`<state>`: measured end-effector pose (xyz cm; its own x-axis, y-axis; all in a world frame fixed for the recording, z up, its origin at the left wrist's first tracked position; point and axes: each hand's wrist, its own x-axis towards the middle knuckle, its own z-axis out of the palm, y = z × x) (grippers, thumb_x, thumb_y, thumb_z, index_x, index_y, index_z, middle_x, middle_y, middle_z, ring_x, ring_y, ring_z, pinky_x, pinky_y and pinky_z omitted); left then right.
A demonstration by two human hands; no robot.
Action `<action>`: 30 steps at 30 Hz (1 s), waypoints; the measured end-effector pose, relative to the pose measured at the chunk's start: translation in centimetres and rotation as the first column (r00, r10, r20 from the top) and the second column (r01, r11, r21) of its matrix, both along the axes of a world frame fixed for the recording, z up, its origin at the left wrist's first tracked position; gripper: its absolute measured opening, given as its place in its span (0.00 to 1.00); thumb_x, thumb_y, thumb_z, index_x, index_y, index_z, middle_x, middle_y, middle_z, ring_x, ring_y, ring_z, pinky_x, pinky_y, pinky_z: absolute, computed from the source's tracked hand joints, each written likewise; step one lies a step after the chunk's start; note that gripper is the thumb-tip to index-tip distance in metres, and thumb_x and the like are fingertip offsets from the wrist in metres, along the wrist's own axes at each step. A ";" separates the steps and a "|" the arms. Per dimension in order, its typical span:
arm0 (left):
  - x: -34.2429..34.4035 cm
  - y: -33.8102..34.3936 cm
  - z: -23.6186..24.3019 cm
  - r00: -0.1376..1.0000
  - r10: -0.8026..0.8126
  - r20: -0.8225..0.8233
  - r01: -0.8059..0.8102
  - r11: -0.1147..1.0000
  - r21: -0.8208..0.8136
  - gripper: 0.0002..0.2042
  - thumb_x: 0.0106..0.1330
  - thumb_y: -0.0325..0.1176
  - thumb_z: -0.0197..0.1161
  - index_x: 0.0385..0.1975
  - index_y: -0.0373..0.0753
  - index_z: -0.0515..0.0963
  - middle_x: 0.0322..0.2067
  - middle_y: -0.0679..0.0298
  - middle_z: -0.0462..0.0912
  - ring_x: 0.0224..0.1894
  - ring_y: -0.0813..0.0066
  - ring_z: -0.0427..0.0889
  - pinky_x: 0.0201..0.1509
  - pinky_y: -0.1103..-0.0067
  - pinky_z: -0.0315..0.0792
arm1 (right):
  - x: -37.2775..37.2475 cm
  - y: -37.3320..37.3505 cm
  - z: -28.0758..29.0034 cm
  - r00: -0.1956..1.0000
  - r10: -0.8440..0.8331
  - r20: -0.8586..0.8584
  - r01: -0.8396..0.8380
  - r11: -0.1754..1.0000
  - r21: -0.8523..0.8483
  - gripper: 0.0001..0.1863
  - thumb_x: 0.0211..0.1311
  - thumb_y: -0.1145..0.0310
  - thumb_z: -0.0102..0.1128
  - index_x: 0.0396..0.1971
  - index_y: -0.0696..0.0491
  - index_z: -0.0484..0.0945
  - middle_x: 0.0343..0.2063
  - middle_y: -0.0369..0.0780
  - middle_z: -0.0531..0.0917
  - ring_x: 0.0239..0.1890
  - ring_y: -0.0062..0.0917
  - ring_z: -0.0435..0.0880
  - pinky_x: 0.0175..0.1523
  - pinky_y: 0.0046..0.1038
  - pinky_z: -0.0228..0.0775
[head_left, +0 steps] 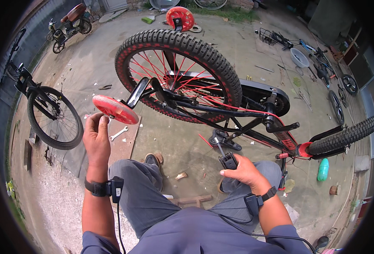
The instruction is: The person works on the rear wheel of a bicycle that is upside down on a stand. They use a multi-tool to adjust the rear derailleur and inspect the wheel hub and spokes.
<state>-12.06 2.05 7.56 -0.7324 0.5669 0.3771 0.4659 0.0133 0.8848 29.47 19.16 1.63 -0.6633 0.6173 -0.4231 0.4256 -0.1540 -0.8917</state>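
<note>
– Viewing from the head: state of the left hand [96, 143]?
– Thumb and forefinger pinch the underside of the disc-shaped red wheel [115, 109]; the exact part is hidden.
– Wheel location?
– On the angular metal bracket [138, 92], left of the knobbly rubber tyre [187, 40].
– Right hand [248, 171]?
– Gripping the ridged black tool [228, 161], slim metal shaft [220, 146] pointing away.
</note>
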 end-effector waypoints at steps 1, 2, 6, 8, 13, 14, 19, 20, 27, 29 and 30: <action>-1.6 -0.2 2.1 0.988 0.069 -0.139 -0.077 0.996 -0.051 0.10 0.80 0.31 0.59 0.52 0.31 0.79 0.45 0.62 0.84 0.49 0.78 0.82 0.57 0.79 0.75 | 0.1 0.0 -0.1 1.000 0.000 0.000 0.000 1.000 0.014 0.22 0.50 0.64 0.82 0.41 0.57 0.82 0.31 0.30 0.81 0.34 0.14 0.77 0.40 0.23 0.72; -3.3 0.1 4.1 0.976 0.071 -0.207 -0.082 0.996 -0.042 0.11 0.80 0.31 0.58 0.53 0.31 0.79 0.47 0.62 0.84 0.51 0.77 0.81 0.60 0.79 0.74 | 0.2 0.1 -0.3 1.000 -0.009 0.004 0.009 1.000 0.030 0.22 0.50 0.64 0.82 0.42 0.57 0.82 0.31 0.30 0.81 0.34 0.14 0.76 0.40 0.23 0.72; -7.5 3.3 12.2 0.945 -0.166 -0.283 0.172 0.985 -0.003 0.18 0.84 0.38 0.51 0.64 0.34 0.77 0.60 0.59 0.82 0.67 0.69 0.76 0.74 0.73 0.64 | -0.7 0.0 -0.4 0.997 0.075 0.013 -0.075 0.997 0.002 0.24 0.50 0.63 0.83 0.43 0.57 0.83 0.32 0.29 0.81 0.35 0.13 0.75 0.41 0.22 0.71; -9.1 6.0 13.6 0.913 -0.297 -0.278 0.274 0.954 -0.118 0.20 0.82 0.38 0.54 0.69 0.39 0.73 0.65 0.62 0.77 0.71 0.69 0.71 0.76 0.72 0.60 | -0.7 0.0 -1.3 0.995 0.102 0.001 -0.102 0.995 -0.010 0.24 0.51 0.62 0.83 0.44 0.57 0.83 0.32 0.29 0.81 0.35 0.14 0.74 0.42 0.22 0.71; -11.8 11.8 12.2 0.801 -0.486 -0.350 0.382 0.865 -0.325 0.26 0.79 0.34 0.59 0.75 0.44 0.66 0.72 0.64 0.70 0.76 0.68 0.64 0.79 0.69 0.57 | -0.8 0.3 -1.5 0.981 0.187 0.054 -0.187 0.982 -0.007 0.27 0.55 0.59 0.80 0.51 0.58 0.83 0.40 0.37 0.87 0.42 0.18 0.80 0.51 0.27 0.75; -11.5 12.8 11.9 0.776 -0.499 -0.386 0.381 0.858 -0.343 0.26 0.78 0.34 0.60 0.75 0.45 0.66 0.72 0.64 0.70 0.76 0.67 0.64 0.79 0.69 0.57 | -0.7 0.5 -1.6 0.981 0.181 0.069 -0.181 0.984 -0.003 0.27 0.55 0.58 0.80 0.51 0.58 0.83 0.39 0.37 0.87 0.42 0.19 0.80 0.51 0.27 0.75; -10.1 16.8 10.5 0.611 -0.495 -0.618 0.322 0.868 -0.377 0.27 0.73 0.31 0.65 0.72 0.42 0.70 0.68 0.56 0.74 0.71 0.61 0.71 0.76 0.70 0.62 | -1.1 0.9 -2.1 0.974 0.189 0.125 -0.193 0.981 0.021 0.28 0.55 0.56 0.81 0.50 0.57 0.83 0.38 0.39 0.87 0.40 0.20 0.81 0.49 0.28 0.75; -10.0 17.3 10.0 0.604 -0.500 -0.621 0.323 0.865 -0.383 0.28 0.72 0.30 0.65 0.73 0.43 0.69 0.68 0.56 0.73 0.72 0.61 0.70 0.76 0.70 0.61 | -1.3 0.9 -2.2 0.975 0.185 0.125 -0.188 0.982 0.017 0.28 0.54 0.56 0.81 0.50 0.57 0.83 0.38 0.40 0.87 0.39 0.20 0.81 0.48 0.29 0.75; -10.0 19.1 6.1 0.593 -0.255 -0.764 0.179 0.966 -0.184 0.26 0.70 0.26 0.66 0.68 0.42 0.73 0.61 0.55 0.77 0.62 0.58 0.78 0.67 0.69 0.72 | -2.6 1.7 -2.2 0.965 0.215 0.148 -0.219 0.976 0.010 0.28 0.53 0.54 0.81 0.47 0.57 0.84 0.33 0.41 0.85 0.34 0.23 0.79 0.43 0.29 0.74; -11.6 19.2 3.2 0.667 -0.174 -0.725 0.124 0.985 -0.123 0.26 0.71 0.27 0.65 0.69 0.42 0.71 0.61 0.55 0.77 0.62 0.58 0.78 0.67 0.69 0.72 | -2.6 1.7 -2.5 0.965 0.214 0.153 -0.215 0.977 -0.007 0.27 0.53 0.54 0.81 0.46 0.57 0.83 0.30 0.40 0.84 0.32 0.23 0.78 0.40 0.30 0.73; -12.9 18.8 1.7 0.696 -0.127 -0.707 0.085 0.992 -0.095 0.26 0.72 0.27 0.64 0.70 0.42 0.71 0.62 0.55 0.76 0.62 0.58 0.78 0.67 0.68 0.72 | -2.6 1.7 -2.5 0.963 0.223 0.149 -0.224 0.974 -0.012 0.27 0.53 0.53 0.81 0.45 0.57 0.83 0.29 0.39 0.83 0.31 0.23 0.78 0.39 0.30 0.72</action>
